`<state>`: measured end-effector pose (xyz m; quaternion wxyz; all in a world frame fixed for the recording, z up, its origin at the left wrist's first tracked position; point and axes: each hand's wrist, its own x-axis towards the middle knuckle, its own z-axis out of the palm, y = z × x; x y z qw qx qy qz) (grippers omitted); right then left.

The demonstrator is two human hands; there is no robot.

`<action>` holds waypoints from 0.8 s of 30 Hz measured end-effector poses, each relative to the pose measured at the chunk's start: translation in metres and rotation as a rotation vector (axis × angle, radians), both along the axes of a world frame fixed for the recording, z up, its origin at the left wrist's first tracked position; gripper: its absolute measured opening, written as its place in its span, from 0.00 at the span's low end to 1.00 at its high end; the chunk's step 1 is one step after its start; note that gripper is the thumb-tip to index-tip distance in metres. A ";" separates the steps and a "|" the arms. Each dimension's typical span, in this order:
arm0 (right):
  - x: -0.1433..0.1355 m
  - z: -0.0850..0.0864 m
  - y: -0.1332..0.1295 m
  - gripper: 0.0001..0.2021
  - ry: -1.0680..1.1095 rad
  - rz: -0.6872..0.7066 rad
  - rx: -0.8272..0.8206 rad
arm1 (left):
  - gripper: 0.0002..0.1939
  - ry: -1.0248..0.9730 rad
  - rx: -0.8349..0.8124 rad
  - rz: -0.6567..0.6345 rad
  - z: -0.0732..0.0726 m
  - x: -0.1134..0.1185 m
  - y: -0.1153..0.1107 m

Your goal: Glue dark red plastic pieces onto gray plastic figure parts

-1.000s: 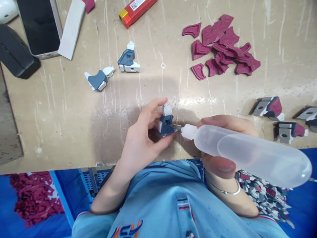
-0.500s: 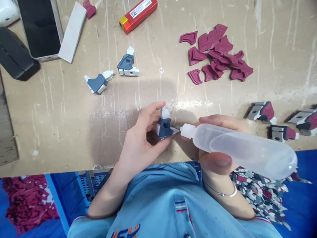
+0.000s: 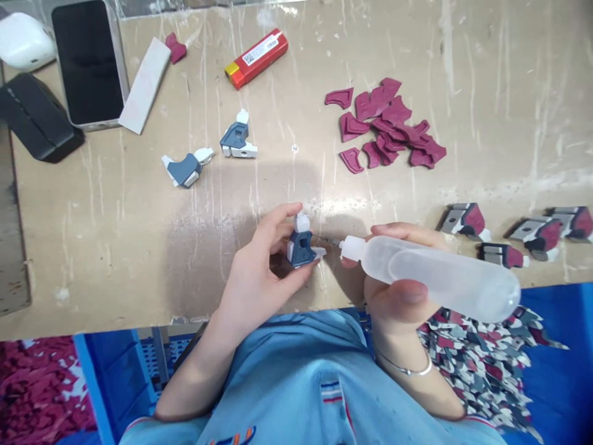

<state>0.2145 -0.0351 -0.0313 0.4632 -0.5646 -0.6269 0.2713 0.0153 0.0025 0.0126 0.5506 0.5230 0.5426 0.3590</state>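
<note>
Between the thumb and fingers of my left hand (image 3: 259,272) is a small blue-grey and white plastic part (image 3: 302,246), held upright over the table. My right hand (image 3: 403,290) is closed around a translucent squeeze bottle (image 3: 445,272) with a white cap and a thin needle tip. The bottle lies tilted, its needle tip (image 3: 330,240) pointing left at the held part, close to its right side. Whether the tip touches the part I cannot tell. Two similar blue-grey and white parts, one (image 3: 238,136) upright and one (image 3: 186,169) tilted, lie beyond my left hand.
Maroon plastic pieces (image 3: 384,123) are heaped at the back. Several parts with maroon panels (image 3: 463,219) lie at the right. A red lighter-like box (image 3: 257,59), a phone (image 3: 88,62), a white strip (image 3: 145,86) and a black case (image 3: 39,117) lie left. Blue bins (image 3: 113,377) stand below the table edge.
The camera view has shifted, so the table items appear lower. The bottle's needle tip has drawn slightly away from the held part's lower right end and now shows more fully.
</note>
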 end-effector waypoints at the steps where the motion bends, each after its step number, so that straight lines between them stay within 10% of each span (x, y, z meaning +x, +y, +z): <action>1: -0.005 0.005 0.002 0.31 0.076 -0.086 0.016 | 0.33 0.001 -0.003 -0.003 -0.001 0.000 0.000; 5: -0.002 0.028 0.020 0.27 0.697 -0.039 -0.199 | 0.31 0.012 0.035 -0.001 -0.008 -0.002 0.000; 11: 0.082 0.019 0.079 0.09 2.399 0.298 -0.568 | 0.30 0.084 0.001 0.013 -0.019 -0.006 -0.002; 14: 0.109 0.008 0.099 0.07 2.656 0.379 -0.554 | 0.29 0.096 -0.040 0.031 -0.014 -0.005 -0.002; 17: 0.104 0.010 0.096 0.12 2.334 0.310 -0.402 | 0.28 0.125 -0.074 0.049 -0.005 -0.002 -0.003; 24: 0.063 0.025 0.098 0.11 0.264 -0.117 -0.070 | 0.28 0.078 -0.072 0.018 -0.004 -0.002 -0.003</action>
